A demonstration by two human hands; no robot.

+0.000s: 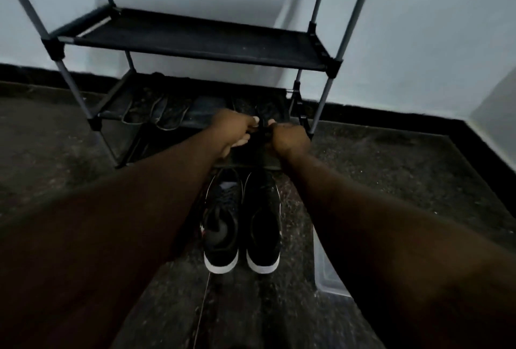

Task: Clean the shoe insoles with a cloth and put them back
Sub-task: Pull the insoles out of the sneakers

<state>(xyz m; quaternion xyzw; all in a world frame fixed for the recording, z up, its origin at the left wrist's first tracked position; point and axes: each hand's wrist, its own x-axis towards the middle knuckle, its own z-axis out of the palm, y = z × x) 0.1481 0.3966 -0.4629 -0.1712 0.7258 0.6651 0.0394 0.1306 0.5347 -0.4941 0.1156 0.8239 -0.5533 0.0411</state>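
Note:
Two black sneakers with white soles, the left shoe (222, 226) and the right shoe (264, 223), stand side by side on the floor with their heels toward me. Beyond them both my arms reach out to the low shelf of the shoe rack (195, 41). My left hand (233, 131) and my right hand (290, 139) are close together. Each pinches a dark item (262, 132) between them with curled fingers. In the dim light I cannot tell whether it is a cloth or an insole. Its lower part hangs down in front of the shelf.
The rack has grey poles and black fabric shelves and stands against a pale wall. A pair of flat sandals (164, 114) lies on the lower shelf at left. A clear plastic container (325, 270) sits on the dark speckled floor beside my right arm.

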